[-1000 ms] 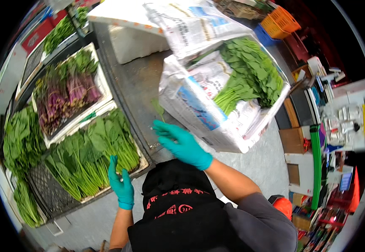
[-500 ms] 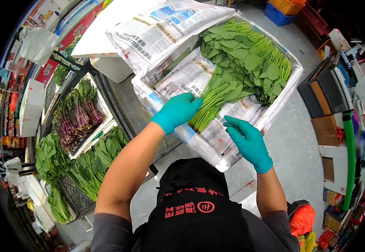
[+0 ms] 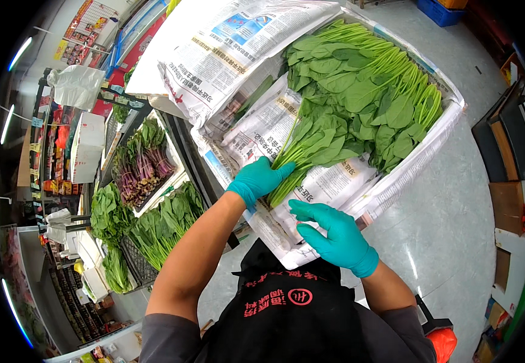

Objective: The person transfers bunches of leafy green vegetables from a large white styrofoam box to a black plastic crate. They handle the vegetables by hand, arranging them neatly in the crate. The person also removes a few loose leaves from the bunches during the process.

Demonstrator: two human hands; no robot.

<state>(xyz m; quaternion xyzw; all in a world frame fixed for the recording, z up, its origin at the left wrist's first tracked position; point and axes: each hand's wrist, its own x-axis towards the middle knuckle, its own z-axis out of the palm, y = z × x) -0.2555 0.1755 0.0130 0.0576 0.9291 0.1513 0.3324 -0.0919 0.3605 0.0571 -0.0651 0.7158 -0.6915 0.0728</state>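
Observation:
Leafy greens with long thin stems (image 3: 359, 91) fill the far right part of a newspaper-lined box (image 3: 423, 158). Nearer me, a smaller bunch of the greens (image 3: 317, 136) lies with its stems pointing toward me. My left hand (image 3: 259, 180), in a teal glove, grips these stems from the left, its thumb laid across them and its other fingers partly hidden. Gloved the same way, my right hand (image 3: 335, 233) hovers over the box's near edge, right of the stem ends. Its fingers and thumb are apart, holding nothing.
Newspaper (image 3: 226, 48) is folded back over the box's far left side. At left, crates hold purple-stemmed greens (image 3: 144, 163) and more leafy greens (image 3: 169, 224). A blue crate (image 3: 439, 12) sits on the floor at far right, and shelving (image 3: 510, 212) lines the right.
The whole view has shifted, bringing more of the left-hand shelves in. My left hand stays at the bunch's stems; my right hand remains open near the box's front edge.

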